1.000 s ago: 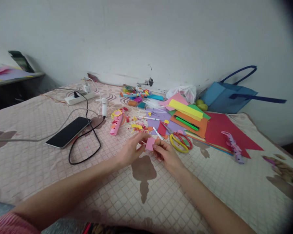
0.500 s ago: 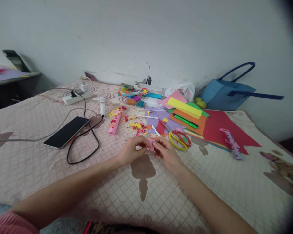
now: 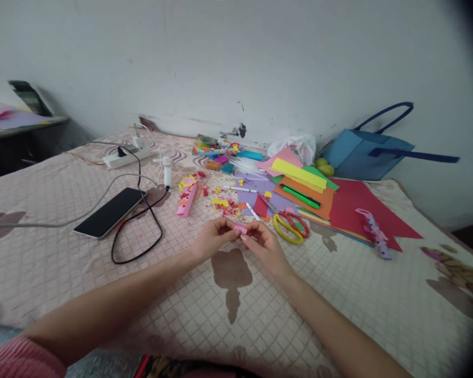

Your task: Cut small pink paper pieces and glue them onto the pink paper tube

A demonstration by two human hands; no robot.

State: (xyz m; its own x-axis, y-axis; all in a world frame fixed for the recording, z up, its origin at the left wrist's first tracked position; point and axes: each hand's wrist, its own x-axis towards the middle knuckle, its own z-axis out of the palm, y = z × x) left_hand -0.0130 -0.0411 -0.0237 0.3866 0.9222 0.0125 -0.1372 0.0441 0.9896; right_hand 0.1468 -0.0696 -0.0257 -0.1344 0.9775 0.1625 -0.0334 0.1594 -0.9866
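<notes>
A small piece of pink paper [image 3: 240, 229] is held between both hands, above the tablecloth at the middle of the view. My left hand [image 3: 214, 239] pinches its left side with thumb and fingers. At its right side, my right hand [image 3: 263, 242] grips it the same way. Just beyond the fingers lie coloured paper scraps [image 3: 225, 203] and a white marker [image 3: 253, 211]. Scissors with yellow handles [image 3: 287, 229] rest to the right of my right hand, beside a red-handled pair [image 3: 301, 224].
A black tablet [image 3: 110, 212] and a looped black cable [image 3: 157, 245] lie left. Coloured sheets [image 3: 355, 210] and a purple paper roll [image 3: 378, 236] are at right. A pink paper roll [image 3: 187, 202] lies left of the scraps. A blue bag [image 3: 368, 152] stands behind.
The pink piece has turned and now shows as a flatter, narrow strip between my fingertips. My fingers have shifted their hold slightly. The whole view has moved a little.
</notes>
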